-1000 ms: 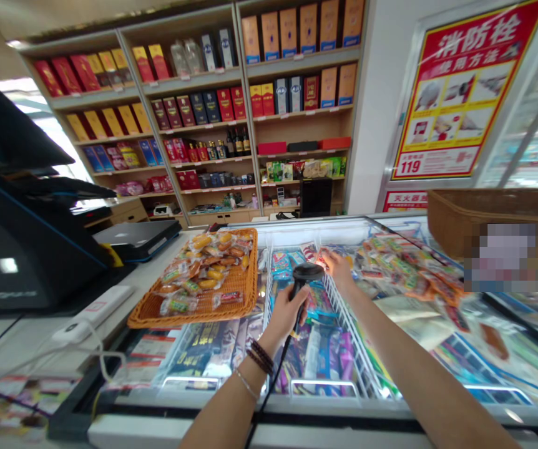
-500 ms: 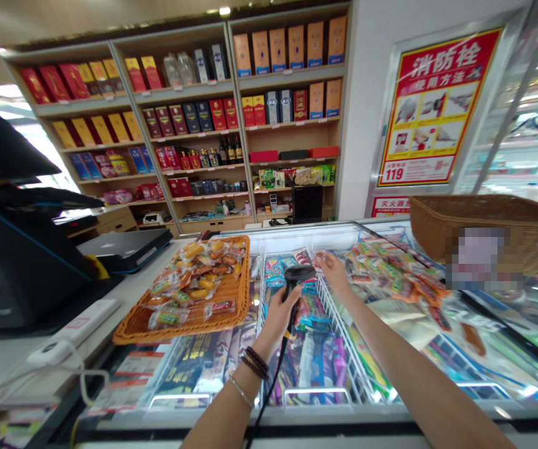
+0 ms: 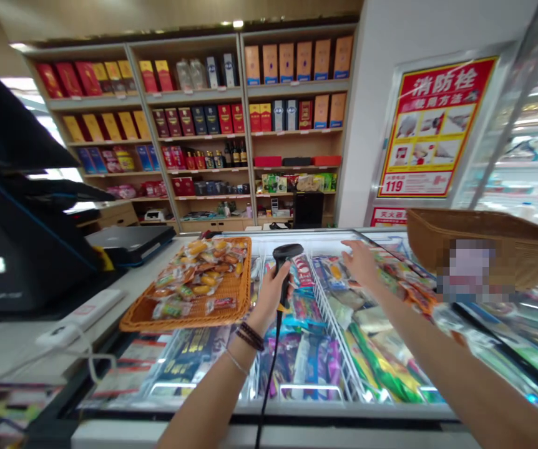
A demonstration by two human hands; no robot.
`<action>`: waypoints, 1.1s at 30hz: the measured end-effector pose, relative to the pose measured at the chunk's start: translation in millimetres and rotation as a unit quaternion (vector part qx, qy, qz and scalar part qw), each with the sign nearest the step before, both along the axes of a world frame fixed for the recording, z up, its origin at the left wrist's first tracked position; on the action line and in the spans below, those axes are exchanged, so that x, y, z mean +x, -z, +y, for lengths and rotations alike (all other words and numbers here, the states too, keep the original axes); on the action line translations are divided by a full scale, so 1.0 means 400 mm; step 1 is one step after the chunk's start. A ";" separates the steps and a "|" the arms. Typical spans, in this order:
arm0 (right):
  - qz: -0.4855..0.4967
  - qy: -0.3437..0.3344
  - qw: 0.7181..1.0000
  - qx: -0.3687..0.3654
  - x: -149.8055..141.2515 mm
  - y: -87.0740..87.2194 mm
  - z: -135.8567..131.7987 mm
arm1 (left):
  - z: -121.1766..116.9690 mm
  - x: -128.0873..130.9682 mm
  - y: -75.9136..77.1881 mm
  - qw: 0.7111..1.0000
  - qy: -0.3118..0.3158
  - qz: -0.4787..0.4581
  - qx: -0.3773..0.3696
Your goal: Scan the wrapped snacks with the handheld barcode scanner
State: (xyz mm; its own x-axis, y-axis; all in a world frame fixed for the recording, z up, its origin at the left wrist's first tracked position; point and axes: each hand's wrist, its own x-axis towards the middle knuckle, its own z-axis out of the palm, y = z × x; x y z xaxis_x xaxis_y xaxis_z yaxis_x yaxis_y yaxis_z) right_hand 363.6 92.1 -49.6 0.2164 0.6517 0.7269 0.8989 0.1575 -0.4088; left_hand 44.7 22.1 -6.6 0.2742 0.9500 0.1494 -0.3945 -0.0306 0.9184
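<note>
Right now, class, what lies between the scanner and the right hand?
In the head view: wrapped packets and a white wire divider, lower than both.

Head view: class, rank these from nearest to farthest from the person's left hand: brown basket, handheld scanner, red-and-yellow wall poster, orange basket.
1. Handheld scanner: held in the left hand.
2. Orange basket: just left of that hand.
3. Brown basket: well to the right.
4. Red-and-yellow wall poster: right, on the wall behind.
</note>
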 end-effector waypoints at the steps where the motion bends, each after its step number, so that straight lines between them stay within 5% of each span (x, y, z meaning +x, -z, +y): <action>1: 0.003 -0.016 1.000 -0.001 -0.027 0.002 0.014 | 0.004 -0.034 -0.011 1.000 -0.012 -0.004 0.007; 5: 0.040 -0.118 0.992 -0.005 -0.199 -0.015 0.091 | 0.015 -0.210 -0.050 0.995 -0.090 -0.013 0.029; 9: 0.082 -0.252 0.963 -0.055 -0.460 -0.054 0.141 | 0.010 -0.387 -0.063 0.980 -0.200 0.011 0.024; 13: 0.050 -0.363 0.919 -0.148 -0.718 -0.037 0.134 | -0.008 -0.493 -0.031 0.966 -0.258 0.009 0.008; 16: -0.019 -0.376 0.902 -0.209 -0.833 0.015 0.112 | -0.023 -0.520 0.011 0.961 -0.276 0.017 -0.020; 20: -0.092 -0.345 0.901 -0.247 -0.863 0.053 0.094 | -0.036 -0.519 0.048 0.956 -0.293 0.022 -0.019; 24: -0.059 -0.371 0.906 -0.194 -0.838 0.031 0.091 | -0.042 -0.499 0.049 0.952 -0.303 0.039 -0.020; 29: 0.141 -0.401 0.893 -0.145 -0.775 0.005 0.102 | -0.052 -0.443 0.037 0.967 -0.250 0.045 -0.017; 33: 0.333 -0.361 0.859 -0.142 -0.649 0.030 0.089 | -0.055 -0.359 0.027 0.981 -0.190 0.028 -0.005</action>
